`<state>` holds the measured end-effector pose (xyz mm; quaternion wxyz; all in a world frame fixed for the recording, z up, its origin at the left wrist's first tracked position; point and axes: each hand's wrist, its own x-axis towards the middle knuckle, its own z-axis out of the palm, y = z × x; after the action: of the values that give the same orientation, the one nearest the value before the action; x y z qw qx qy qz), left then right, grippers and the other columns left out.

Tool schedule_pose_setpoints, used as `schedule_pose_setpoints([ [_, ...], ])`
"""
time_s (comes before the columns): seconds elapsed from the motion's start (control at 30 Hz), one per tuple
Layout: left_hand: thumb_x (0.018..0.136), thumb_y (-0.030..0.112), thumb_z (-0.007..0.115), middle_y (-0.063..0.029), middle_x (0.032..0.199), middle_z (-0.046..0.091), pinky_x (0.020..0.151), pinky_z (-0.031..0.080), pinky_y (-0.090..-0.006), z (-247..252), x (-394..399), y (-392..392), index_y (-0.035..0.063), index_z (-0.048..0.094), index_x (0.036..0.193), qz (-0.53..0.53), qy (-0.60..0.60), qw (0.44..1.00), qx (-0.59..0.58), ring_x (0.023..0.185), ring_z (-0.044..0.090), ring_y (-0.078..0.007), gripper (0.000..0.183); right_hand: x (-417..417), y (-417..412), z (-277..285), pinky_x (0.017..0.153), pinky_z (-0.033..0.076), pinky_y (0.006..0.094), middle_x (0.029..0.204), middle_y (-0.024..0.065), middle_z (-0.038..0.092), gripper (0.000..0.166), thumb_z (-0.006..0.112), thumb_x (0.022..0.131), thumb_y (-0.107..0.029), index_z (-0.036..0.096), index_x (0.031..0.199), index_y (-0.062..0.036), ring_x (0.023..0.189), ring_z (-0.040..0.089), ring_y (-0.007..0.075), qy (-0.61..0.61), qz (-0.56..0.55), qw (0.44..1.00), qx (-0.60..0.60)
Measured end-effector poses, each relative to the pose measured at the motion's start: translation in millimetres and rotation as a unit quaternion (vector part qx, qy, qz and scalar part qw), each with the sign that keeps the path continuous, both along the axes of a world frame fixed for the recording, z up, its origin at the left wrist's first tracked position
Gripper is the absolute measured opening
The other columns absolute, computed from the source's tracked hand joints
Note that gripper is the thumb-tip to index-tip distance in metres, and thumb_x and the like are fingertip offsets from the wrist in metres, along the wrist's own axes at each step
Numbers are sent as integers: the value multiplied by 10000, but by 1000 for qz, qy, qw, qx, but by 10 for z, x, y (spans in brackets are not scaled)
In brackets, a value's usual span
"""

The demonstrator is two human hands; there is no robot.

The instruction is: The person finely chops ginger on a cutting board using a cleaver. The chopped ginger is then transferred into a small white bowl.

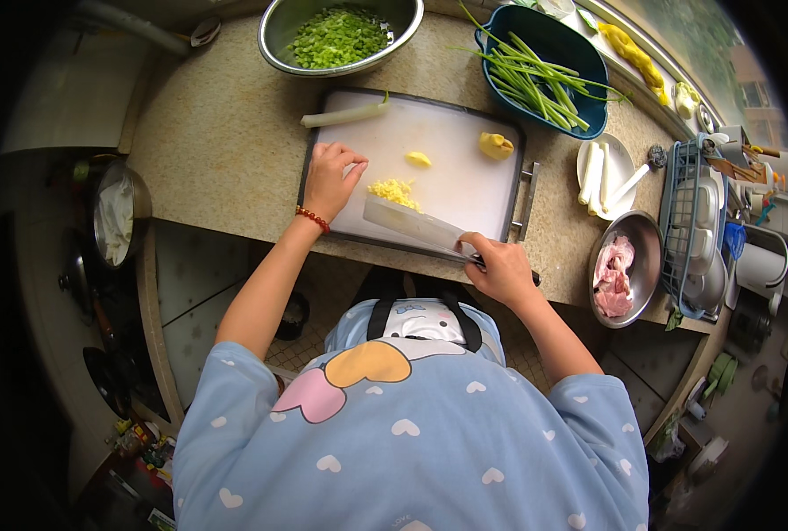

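My right hand (500, 269) grips the dark handle of a kitchen cleaver (414, 226). The blade reaches left across the near part of a white cutting board (460, 149) with a dark rim, its edge beside a small heap of minced ginger (394, 192). Left of that heap, my left hand (333, 176) is over the board's left side, fingers bent and thumb apart, holding nothing. A peeled ginger piece (418, 158) lies mid-board, and an unpeeled-looking ginger knob (495, 145) sits at the right. Along the top left rests a pale green stalk (345, 115), its tip past the rim.
Behind the board stand a steel bowl (274, 56) of chopped greens and a dark blue basin (533, 23) of green stems. To the right are a plate (626, 149) with white stalk pieces, a steel bowl (646, 265) of raw meat and a blue dish rack (676, 212).
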<state>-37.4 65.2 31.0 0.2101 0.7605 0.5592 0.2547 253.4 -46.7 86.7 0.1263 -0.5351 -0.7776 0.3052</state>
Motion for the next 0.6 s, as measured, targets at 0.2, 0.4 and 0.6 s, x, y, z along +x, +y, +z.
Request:
schedule_pose_setpoints([
  [0.2, 759, 201, 703, -47, 806, 578, 798, 440, -360, -3, 480, -88, 116, 710, 728, -30, 51, 998, -27, 895, 518, -234, 91, 146, -216, -260, 503, 430, 306, 557, 116, 542, 314, 581, 755, -77, 644, 1060, -33, 478, 537, 168, 137, -217, 965, -60],
  [0.4, 727, 136, 692, -35, 825, 584, 794, 448, -371, -85, 645, -114, 92, 663, 712, -11, 118, 993, 9, 885, 529, -248, 54, -37, -229, -305, 489, 382, 251, 544, 45, 469, 283, 588, 782, -86, 643, 1048, -10, 504, 437, 69, 205, -266, 935, -114],
  [0.6, 743, 116, 665, -49, 733, 622, 723, 457, -363, 84, 282, -384, 70, 638, 701, 85, -3, 996, -38, 777, 552, -259, 68, -183, -275, -283, 487, 389, 254, 556, 62, 465, 306, 576, 793, -54, 629, 1092, -19, 491, 435, 77, 176, -209, 957, -95],
])
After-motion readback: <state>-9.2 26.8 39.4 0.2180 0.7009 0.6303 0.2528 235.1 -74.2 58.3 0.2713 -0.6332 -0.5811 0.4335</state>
